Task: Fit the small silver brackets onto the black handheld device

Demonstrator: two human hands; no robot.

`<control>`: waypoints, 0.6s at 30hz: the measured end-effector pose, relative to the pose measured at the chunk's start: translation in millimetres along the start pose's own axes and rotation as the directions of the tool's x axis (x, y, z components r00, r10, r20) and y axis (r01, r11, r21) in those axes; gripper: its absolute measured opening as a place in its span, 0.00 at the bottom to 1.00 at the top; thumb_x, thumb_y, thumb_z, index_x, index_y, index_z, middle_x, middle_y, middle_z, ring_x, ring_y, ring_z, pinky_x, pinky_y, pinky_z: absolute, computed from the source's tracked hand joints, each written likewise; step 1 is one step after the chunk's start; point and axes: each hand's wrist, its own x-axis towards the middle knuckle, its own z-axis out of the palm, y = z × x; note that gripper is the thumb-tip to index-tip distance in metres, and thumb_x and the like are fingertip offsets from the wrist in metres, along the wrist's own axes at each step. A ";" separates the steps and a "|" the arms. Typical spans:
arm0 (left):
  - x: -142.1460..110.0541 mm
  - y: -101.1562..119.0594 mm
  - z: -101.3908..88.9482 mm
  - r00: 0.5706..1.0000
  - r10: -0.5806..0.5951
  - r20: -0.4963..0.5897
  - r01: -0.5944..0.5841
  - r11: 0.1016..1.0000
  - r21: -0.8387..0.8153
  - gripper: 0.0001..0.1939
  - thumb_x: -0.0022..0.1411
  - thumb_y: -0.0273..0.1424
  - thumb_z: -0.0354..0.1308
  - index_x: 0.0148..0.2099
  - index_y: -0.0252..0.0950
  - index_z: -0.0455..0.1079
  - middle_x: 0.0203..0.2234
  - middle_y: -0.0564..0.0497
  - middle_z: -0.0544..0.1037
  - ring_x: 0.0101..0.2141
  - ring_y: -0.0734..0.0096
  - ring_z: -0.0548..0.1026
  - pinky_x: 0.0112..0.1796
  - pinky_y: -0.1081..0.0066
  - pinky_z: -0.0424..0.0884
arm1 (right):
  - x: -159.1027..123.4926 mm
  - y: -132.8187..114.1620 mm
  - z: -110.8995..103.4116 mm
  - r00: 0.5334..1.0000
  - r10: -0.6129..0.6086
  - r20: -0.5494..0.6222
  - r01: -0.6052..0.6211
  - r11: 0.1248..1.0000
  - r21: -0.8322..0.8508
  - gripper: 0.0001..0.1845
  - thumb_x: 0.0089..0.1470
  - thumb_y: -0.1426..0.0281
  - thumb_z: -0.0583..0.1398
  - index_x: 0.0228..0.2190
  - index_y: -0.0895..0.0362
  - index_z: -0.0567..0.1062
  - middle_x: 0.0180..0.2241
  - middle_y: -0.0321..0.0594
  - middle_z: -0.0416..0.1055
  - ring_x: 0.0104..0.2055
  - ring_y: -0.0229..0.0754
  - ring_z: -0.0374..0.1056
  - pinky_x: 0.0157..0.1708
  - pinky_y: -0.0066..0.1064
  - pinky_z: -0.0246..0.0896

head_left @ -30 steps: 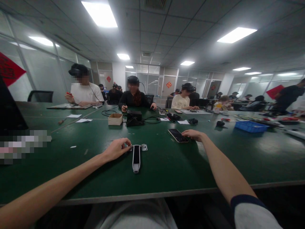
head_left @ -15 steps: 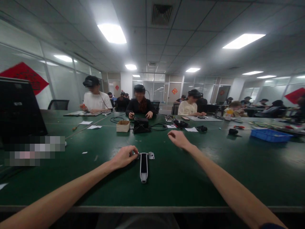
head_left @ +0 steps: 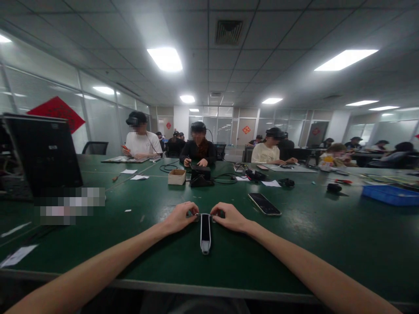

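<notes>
In the head view, the right hand [head_left: 231, 216] has come over from beside the phone [head_left: 264, 204] to the white-framed part [head_left: 205, 231], which lies on the green table [head_left: 242, 268] between the hands; its fingertips pinch narrowly at the right side of the far end, as the left hand [head_left: 185, 216] does opposite, so the part seems steadied from both sides; farther off stand an open-topped small box [head_left: 176, 179] and a blue tray [head_left: 388, 198], their contents too small to tell.

Office-type workroom: ceiling lights [head_left: 164, 59], long green worktable [head_left: 248, 267], partitions [head_left: 42, 85] probably glass.
</notes>
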 end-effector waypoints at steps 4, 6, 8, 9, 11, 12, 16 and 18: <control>-0.2 -1.6 1.7 1.000 0.015 -0.022 -0.016 0.999 -0.028 0.06 0.55 0.30 0.55 0.37 0.36 0.68 0.32 0.52 0.73 0.33 0.72 0.71 0.34 0.73 0.67 | -0.3 -1.1 -0.4 1.000 0.004 0.016 -0.004 1.000 0.015 0.07 0.51 0.70 0.58 0.34 0.58 0.73 0.34 0.39 0.70 0.33 0.36 0.65 0.34 0.28 0.63; -0.5 -2.0 1.8 0.999 0.023 -0.029 -0.024 0.999 -0.042 0.06 0.56 0.29 0.54 0.38 0.36 0.68 0.33 0.52 0.73 0.33 0.72 0.71 0.35 0.73 0.67 | -0.2 -1.4 -0.6 1.000 0.004 0.016 -0.004 1.000 0.016 0.07 0.51 0.70 0.58 0.34 0.58 0.73 0.34 0.39 0.70 0.33 0.36 0.65 0.33 0.28 0.63; -0.6 -2.2 1.6 0.999 0.019 -0.038 -0.021 0.999 -0.048 0.06 0.57 0.28 0.53 0.38 0.35 0.68 0.33 0.52 0.73 0.33 0.72 0.71 0.35 0.73 0.67 | -0.1 -1.3 -0.6 1.000 0.000 0.016 0.000 1.000 0.014 0.07 0.51 0.71 0.58 0.34 0.58 0.73 0.34 0.39 0.70 0.34 0.37 0.65 0.34 0.28 0.63; -0.7 -2.0 1.5 0.999 0.014 -0.041 -0.016 0.999 -0.050 0.06 0.57 0.28 0.53 0.38 0.35 0.68 0.33 0.52 0.73 0.33 0.72 0.71 0.35 0.73 0.67 | -0.2 -1.2 -0.6 1.000 -0.002 0.016 0.001 1.000 0.011 0.07 0.51 0.71 0.58 0.34 0.58 0.73 0.34 0.39 0.70 0.34 0.37 0.65 0.34 0.28 0.63; -1.0 -0.7 0.8 0.999 0.004 -0.044 -0.007 0.999 -0.053 0.06 0.56 0.27 0.53 0.39 0.35 0.68 0.33 0.52 0.73 0.33 0.72 0.71 0.35 0.73 0.67 | -0.6 -0.9 -0.5 1.000 -0.006 0.023 0.006 1.000 0.006 0.08 0.51 0.70 0.58 0.35 0.58 0.72 0.34 0.39 0.70 0.34 0.37 0.65 0.34 0.29 0.63; -1.3 0.5 0.2 0.999 0.001 -0.044 -0.003 0.999 -0.053 0.07 0.56 0.27 0.53 0.39 0.35 0.68 0.34 0.52 0.73 0.33 0.72 0.71 0.35 0.73 0.67 | -1.0 -0.9 -0.4 1.000 -0.010 0.026 0.010 1.000 0.003 0.08 0.51 0.70 0.58 0.35 0.58 0.72 0.34 0.40 0.70 0.34 0.37 0.65 0.34 0.29 0.63; -2.6 6.8 -2.7 0.999 -0.003 -0.037 0.001 0.998 -0.057 0.08 0.55 0.26 0.55 0.39 0.35 0.68 0.35 0.52 0.73 0.34 0.72 0.70 0.35 0.73 0.68 | -1.0 1.1 0.6 0.999 -0.034 0.029 0.035 0.999 -0.011 0.10 0.51 0.68 0.57 0.37 0.58 0.72 0.35 0.39 0.69 0.35 0.37 0.65 0.36 0.29 0.62; -2.8 8.7 -3.7 0.999 -0.006 -0.040 0.003 0.998 -0.057 0.08 0.54 0.25 0.55 0.39 0.35 0.68 0.35 0.52 0.73 0.33 0.72 0.70 0.36 0.73 0.68 | 1.2 6.8 -0.4 1.000 -0.007 0.006 0.007 0.999 -0.052 0.11 0.53 0.66 0.56 0.38 0.58 0.71 0.37 0.40 0.69 0.37 0.38 0.65 0.38 0.30 0.61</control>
